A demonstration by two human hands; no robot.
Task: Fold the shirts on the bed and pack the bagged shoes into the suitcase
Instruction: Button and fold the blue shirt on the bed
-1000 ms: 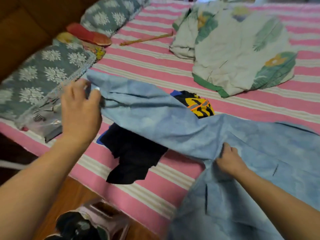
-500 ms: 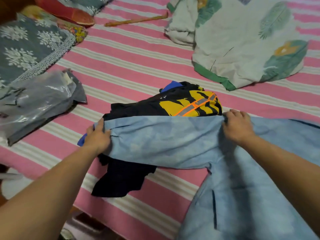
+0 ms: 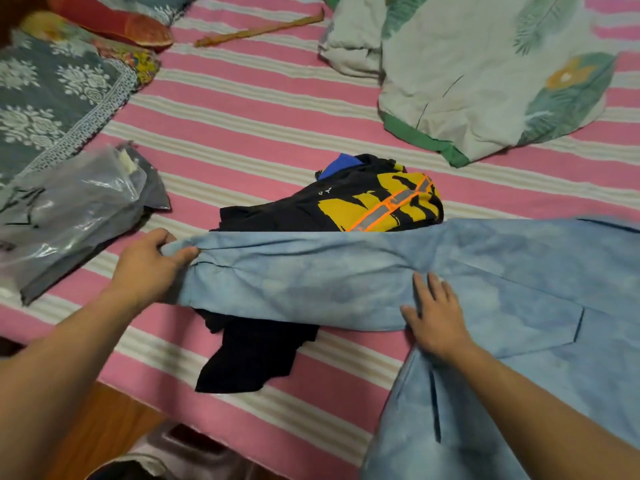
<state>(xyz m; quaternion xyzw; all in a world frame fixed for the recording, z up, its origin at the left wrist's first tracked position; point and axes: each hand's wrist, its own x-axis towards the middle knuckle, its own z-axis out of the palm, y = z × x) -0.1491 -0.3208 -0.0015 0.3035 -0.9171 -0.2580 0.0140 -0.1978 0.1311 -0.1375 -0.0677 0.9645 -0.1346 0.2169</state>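
The blue shirt (image 3: 485, 289) lies limp and light across the bed (image 3: 259, 109) — the left hand (image 3: 147, 268) pinches its cuff, the right hand (image 3: 438, 320) presses flat-fingered at the sleeve's root — so it probably folds best held by cuff and shoulder seam, over the dark shirt (image 3: 329, 209) between the hands.

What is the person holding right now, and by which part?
The left hand pinches the cuff end of the light blue shirt sleeve; the right hand rests flat on it.
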